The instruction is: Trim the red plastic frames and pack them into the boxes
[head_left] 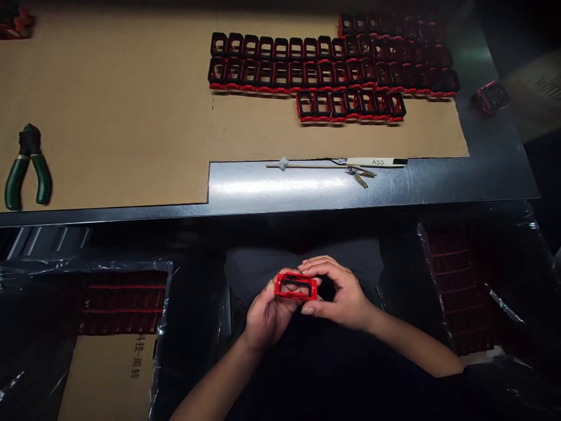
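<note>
A small red and black rectangular plastic frame (296, 297) is held over my lap, below the table's front edge, its opening facing me. My left hand (268, 316) grips its left end, thumb on the red rim and fingers behind and beneath. On the other side, my right hand (339, 292) has its thumb near the lower right corner and its fingers curled over the top right. Parts of the fingers behind the frame are hidden. Many similar red and black frames (280, 75) stand in rows on the cardboard (118, 117) covering the table.
Green-handled pliers (30, 166) lie at the left. Near the metal edge (245, 187) are a labelled craft knife (372, 162), a thin stick (311, 166) and small tweezers-like tool (362, 175). Plastic-lined bins with frames flank me, left (164, 304) and right (432, 280). One frame (493, 96) sits apart.
</note>
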Motion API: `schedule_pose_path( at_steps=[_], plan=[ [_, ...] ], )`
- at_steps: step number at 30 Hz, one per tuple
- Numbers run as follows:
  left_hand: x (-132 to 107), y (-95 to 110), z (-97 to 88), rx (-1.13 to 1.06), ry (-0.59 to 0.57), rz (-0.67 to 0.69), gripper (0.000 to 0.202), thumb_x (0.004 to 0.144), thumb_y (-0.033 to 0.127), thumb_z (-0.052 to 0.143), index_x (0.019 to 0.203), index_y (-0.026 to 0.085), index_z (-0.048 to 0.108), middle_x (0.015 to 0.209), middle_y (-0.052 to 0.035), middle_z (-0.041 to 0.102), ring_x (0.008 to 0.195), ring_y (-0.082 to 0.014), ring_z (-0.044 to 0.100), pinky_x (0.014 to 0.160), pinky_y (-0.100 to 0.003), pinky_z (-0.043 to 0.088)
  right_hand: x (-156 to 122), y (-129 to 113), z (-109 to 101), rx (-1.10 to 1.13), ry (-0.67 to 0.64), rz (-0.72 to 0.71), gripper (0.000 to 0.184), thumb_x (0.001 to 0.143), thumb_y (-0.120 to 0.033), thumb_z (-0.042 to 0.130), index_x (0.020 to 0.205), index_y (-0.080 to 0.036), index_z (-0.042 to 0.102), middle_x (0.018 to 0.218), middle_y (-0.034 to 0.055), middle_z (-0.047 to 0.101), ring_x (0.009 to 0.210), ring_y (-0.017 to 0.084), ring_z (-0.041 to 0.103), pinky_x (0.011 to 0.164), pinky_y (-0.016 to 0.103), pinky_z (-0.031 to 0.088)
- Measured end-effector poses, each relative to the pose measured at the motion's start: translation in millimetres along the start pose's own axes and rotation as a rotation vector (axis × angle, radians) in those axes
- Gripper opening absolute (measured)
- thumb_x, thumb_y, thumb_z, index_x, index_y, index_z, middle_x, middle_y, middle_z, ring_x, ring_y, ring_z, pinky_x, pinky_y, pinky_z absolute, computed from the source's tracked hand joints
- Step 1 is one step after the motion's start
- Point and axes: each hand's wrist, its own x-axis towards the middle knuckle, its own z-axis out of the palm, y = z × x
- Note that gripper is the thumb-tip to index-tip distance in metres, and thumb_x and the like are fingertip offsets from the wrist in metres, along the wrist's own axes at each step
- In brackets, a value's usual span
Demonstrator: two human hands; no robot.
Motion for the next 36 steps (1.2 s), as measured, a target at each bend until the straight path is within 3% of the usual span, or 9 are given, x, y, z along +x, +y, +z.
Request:
schedule_pose_path(
  at_steps=[9, 13, 20, 23, 26, 29, 31, 33, 36],
  plan=[
    [0.7, -3.4, -3.6, 0.079, 0.087, -0.009, 0.047, 0.090, 0.058, 0.057, 0.109, 0.018, 0.070, 0.096, -0.0107, 0.078, 0.090, -0.0317, 0.074, 0.092, -0.052, 0.053, 0.8, -1.3, 2.3, -0.023, 0.001, 0.021, 0.041, 0.075, -0.044, 0.084, 0.105, -0.023, 0.067, 0.103, 0.0085, 0.074, 0.101, 0.024, 0.070, 0.091, 0.040, 0.056],
    [2.8, -2.1, -4.5, 0.213, 0.258, 0.115, 0.044, 0.089, 0.058, 0.061, 0.104, 0.018, 0.070, 0.101, -0.0086, 0.076, 0.092, -0.0266, 0.073, 0.090, -0.043, 0.055, 0.7, 0.9, -0.3, -0.035, 0.031, 0.062, 0.040, 0.075, -0.040, 0.085, 0.107, -0.024, 0.068, 0.105, 0.0081, 0.074, 0.102, 0.024, 0.069, 0.092, 0.041, 0.056],
    [1.8, 4.3, -0.8, 0.220, 0.041, -0.037, 0.054, 0.080, 0.061, 0.069, 0.114, 0.020, 0.064, 0.110, -0.0136, 0.073, 0.103, -0.0344, 0.070, 0.091, -0.050, 0.054, 4.7, 6.3, -8.4, 0.028, -0.088, 0.088, 0.040, 0.072, -0.040, 0.087, 0.106, -0.026, 0.071, 0.127, 0.0097, 0.068, 0.132, 0.030, 0.053, 0.111, 0.051, 0.042],
    [2.3, -4.2, -6.5, 0.438, 0.219, 0.157, 0.048, 0.093, 0.063, 0.050, 0.115, 0.022, 0.062, 0.117, -0.0122, 0.069, 0.106, -0.0311, 0.069, 0.093, -0.050, 0.055, 2.6, 4.5, -1.2, 0.107, -0.004, 0.237, 0.038, 0.068, -0.039, 0.090, 0.093, -0.024, 0.067, 0.124, 0.0102, 0.067, 0.125, 0.029, 0.058, 0.107, 0.050, 0.044],
    [2.8, -13.5, -16.2, 0.939, 0.249, 0.484, 0.062, 0.087, 0.061, 0.061, 0.137, 0.025, 0.051, 0.139, -0.0145, 0.057, 0.125, -0.0332, 0.059, 0.102, -0.052, 0.051, 0.5, 3.3, 7.3, 0.347, 0.045, 0.506, 0.038, 0.073, -0.049, 0.084, 0.086, -0.021, 0.062, 0.134, 0.0114, 0.060, 0.119, 0.029, 0.062, 0.102, 0.049, 0.048],
    [7.0, -17.7, -22.1, 1.414, 0.197, 0.787, 0.086, 0.080, 0.035, 0.078, 0.152, 0.024, 0.033, 0.146, -0.0171, 0.050, 0.132, -0.0328, 0.053, 0.105, -0.051, 0.051, -0.6, 3.8, 14.9, 0.463, 0.062, 0.625, 0.042, 0.071, -0.052, 0.084, 0.083, -0.020, 0.059, 0.139, 0.0124, 0.057, 0.119, 0.029, 0.062, 0.102, 0.047, 0.048],
    [11.1, -17.3, -23.0, 1.518, 0.205, 0.934, 0.083, 0.079, 0.018, 0.076, 0.151, 0.024, 0.034, 0.140, -0.0154, 0.055, 0.127, -0.0294, 0.057, 0.102, -0.048, 0.054, -0.8, 4.2, 18.3, 0.470, 0.043, 0.610, 0.044, 0.070, -0.052, 0.085, 0.080, -0.019, 0.057, 0.136, 0.0125, 0.059, 0.118, 0.028, 0.063, 0.102, 0.045, 0.049],
    [13.4, -15.1, -22.9, 1.457, 0.212, 0.932, 0.077, 0.078, 0.016, 0.077, 0.145, 0.026, 0.042, 0.135, -0.0125, 0.058, 0.123, -0.0282, 0.060, 0.101, -0.048, 0.055, 0.9, 3.3, 15.5, 0.441, -0.005, 0.555, 0.047, 0.069, -0.055, 0.084, 0.078, -0.019, 0.057, 0.131, 0.0123, 0.063, 0.115, 0.026, 0.066, 0.098, 0.042, 0.052],
    [10.9, -10.4, -23.5, 1.156, 0.252, 0.703, 0.067, 0.077, 0.023, 0.078, 0.137, 0.028, 0.049, 0.131, -0.0101, 0.059, 0.118, -0.0279, 0.062, 0.100, -0.047, 0.055, 13.4, -3.3, -10.6, 0.261, -0.099, 0.404, 0.046, 0.070, -0.061, 0.081, 0.080, -0.019, 0.063, 0.111, 0.0098, 0.072, 0.099, 0.024, 0.071, 0.086, 0.037, 0.057]
  ],
)
